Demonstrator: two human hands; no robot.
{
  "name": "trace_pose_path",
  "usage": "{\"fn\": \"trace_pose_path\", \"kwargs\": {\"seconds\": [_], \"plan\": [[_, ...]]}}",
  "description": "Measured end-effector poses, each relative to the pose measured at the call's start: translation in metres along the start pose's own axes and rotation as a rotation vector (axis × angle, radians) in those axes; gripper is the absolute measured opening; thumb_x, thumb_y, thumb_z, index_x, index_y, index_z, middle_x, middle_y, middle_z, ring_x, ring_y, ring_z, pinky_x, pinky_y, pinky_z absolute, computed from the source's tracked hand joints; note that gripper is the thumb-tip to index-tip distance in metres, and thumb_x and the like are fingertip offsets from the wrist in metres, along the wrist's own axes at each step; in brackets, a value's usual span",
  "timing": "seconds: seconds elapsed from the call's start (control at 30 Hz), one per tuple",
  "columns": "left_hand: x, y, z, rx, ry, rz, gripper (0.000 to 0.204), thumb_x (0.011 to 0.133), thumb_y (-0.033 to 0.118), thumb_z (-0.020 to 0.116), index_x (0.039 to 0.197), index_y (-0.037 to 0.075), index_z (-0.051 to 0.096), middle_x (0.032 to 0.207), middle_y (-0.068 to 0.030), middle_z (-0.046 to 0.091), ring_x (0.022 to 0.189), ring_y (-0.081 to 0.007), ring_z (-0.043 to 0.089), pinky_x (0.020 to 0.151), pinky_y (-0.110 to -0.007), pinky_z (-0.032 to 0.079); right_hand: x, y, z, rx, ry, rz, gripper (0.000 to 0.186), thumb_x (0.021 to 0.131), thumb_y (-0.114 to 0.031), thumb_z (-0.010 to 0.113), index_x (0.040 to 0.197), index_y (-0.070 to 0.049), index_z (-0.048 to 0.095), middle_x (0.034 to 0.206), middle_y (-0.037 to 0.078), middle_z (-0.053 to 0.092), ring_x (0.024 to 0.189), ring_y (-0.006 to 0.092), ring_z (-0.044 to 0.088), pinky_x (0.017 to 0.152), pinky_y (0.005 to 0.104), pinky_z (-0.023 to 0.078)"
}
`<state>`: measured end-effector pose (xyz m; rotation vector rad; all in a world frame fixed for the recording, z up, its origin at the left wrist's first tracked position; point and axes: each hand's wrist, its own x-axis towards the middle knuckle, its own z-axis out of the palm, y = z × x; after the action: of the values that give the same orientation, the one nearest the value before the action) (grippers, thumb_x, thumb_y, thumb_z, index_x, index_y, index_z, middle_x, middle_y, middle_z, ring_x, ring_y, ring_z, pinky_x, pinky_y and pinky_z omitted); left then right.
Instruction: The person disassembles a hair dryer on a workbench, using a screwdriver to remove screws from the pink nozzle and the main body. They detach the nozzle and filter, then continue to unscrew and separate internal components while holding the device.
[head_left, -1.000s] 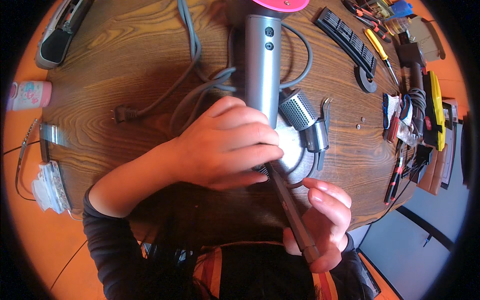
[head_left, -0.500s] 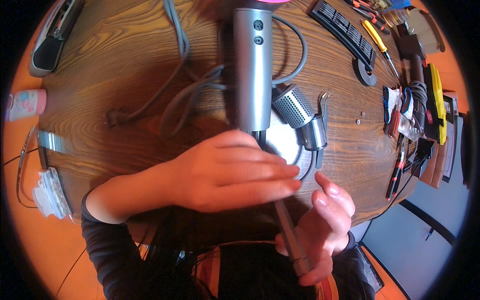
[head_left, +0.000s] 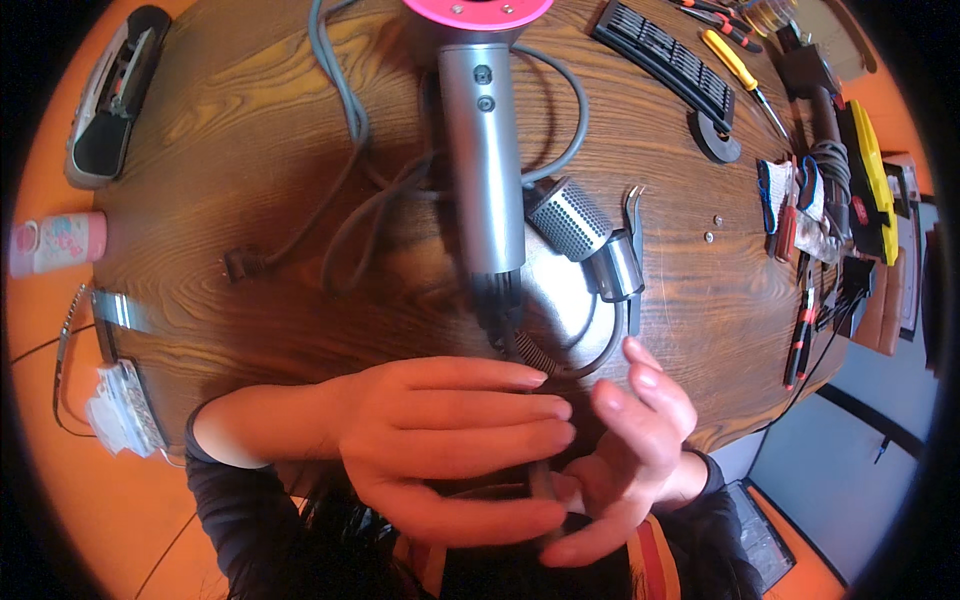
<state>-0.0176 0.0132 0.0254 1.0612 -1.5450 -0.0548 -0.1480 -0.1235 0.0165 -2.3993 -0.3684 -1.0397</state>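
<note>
Grey hair dryer (head_left: 483, 180) lying lengthwise on the round wooden surface (head_left: 250, 150), pink head at the far edge, handle end toward the body, grey cord (head_left: 345, 110) looping beside it. Left hand (head_left: 450, 435) spread flat, fingers extended over the cable below the handle. Right hand (head_left: 625, 450) curled, pinching the same cable. Perforated filter cage (head_left: 568, 218) just right of the handle; tweezers (head_left: 634, 215) beside it.

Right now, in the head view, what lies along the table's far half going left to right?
Grey case → grey power cord → hair dryer → perforated filter cage → tweezers → black comb → yellow-handled screwdriver.
</note>
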Motion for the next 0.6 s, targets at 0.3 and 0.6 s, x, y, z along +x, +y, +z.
{"fn": "trace_pose_path", "kwargs": {"seconds": [0.3,0.6], "plan": [[0.003,0.014,-0.010,0.021,-0.092,-0.164,0.032,0.072,0.018,0.067,0.103,0.019,0.058,0.097,-0.0214,0.058,0.085,-0.0320,0.061,0.071,-0.041,0.053,0.005,0.002,-0.011,0.200,-0.035,0.011,0.045,0.083,-0.025,0.056,0.120,-0.044,0.037,0.110,0.022,0.046,0.100,0.0350,0.044,0.082,0.0513,0.045],[0.010,0.022,-0.012,0.147,-0.115,0.044,0.018,0.079,0.010,0.059,0.096,0.007,0.057,0.093,-0.0199,0.061,0.086,-0.0298,0.063,0.076,-0.039,0.052,0.004,-0.003,-0.002,0.260,0.151,0.100,0.025,0.071,-0.023,0.066,0.095,-0.028,0.065,0.107,0.016,0.057,0.102,0.0284,0.051,0.084,0.0440,0.045]]}}
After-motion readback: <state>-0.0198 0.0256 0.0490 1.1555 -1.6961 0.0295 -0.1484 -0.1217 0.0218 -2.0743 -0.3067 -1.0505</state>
